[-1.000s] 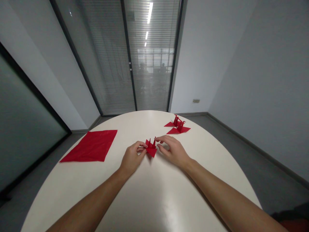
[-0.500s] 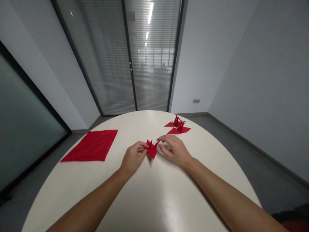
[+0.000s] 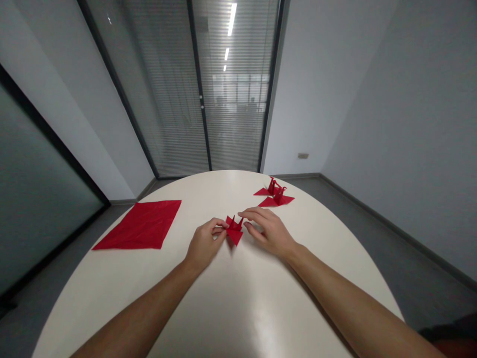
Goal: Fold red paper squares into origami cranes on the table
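A small red folded paper figure [image 3: 234, 231] sits on the white round table [image 3: 223, 308] between my hands. My left hand [image 3: 204, 243] pinches its left side with thumb and fingers closed. My right hand [image 3: 269, 231] pinches a pointed tip on its right side, its other fingers curled above the table.
A stack of flat red paper sheets [image 3: 141, 224] lies at the left of the table. Two finished red paper cranes [image 3: 275, 194] stand at the far right. Glass doors with blinds close the room behind the table; grey walls stand on the right.
My right hand's fingers have shifted slightly on the figure's right tip. The left hand and the figure stay in place.
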A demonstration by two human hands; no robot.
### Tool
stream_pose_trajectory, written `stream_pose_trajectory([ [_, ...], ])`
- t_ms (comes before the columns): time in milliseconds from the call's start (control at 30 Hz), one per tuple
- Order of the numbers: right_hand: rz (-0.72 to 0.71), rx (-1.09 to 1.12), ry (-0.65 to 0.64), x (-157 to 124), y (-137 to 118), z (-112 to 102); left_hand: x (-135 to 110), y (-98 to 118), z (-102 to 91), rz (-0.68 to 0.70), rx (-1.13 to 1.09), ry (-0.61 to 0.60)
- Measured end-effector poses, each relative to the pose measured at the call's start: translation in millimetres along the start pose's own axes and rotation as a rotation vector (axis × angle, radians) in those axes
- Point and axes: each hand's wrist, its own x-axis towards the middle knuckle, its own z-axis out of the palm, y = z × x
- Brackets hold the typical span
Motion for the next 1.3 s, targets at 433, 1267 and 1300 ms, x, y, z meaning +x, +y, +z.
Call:
stream_pose_trajectory([
  [433, 0.036, -0.012, -0.001, -0.4, -0.8, -0.4, -1.0, 2.9, -0.3, 0.025, 0.013, 0.003],
  [1267, 0.118, -0.012, 0.012, 0.0, 0.5, -1.3, -0.7, 2.5, -4.6, 0.219, 0.253, -0.011],
  [1300, 0.112, -0.01, 0.01, -0.1, 0.6, -1.4, -0.8, 1.9, -4.7, 0.221, 0.253, -0.01],
])
